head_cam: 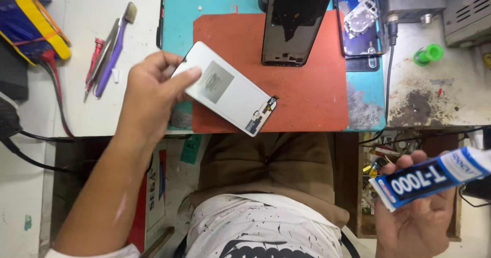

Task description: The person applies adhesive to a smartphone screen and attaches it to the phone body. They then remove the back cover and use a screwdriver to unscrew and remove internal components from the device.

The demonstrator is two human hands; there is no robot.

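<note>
My left hand point(153, 89) grips the left end of a white phone screen panel point(227, 92), back side up, with a grey square patch and a dark flex connector at its lower right end. The panel lies tilted over the red work mat point(312, 99). My right hand point(419, 217), low at the right below the bench edge, holds a blue and white glue tube point(429, 176). A black phone frame point(294, 23) rests upright on the mat's far side, apart from both hands.
A teal mat point(204, 7) lies under the red one. A purple brush and red-handled tools point(110, 48) sit at the left. A phone back with a camera part point(358, 17), a green cap point(428, 54) and a cable are at the right. An open parts drawer point(381, 161) sits below the bench.
</note>
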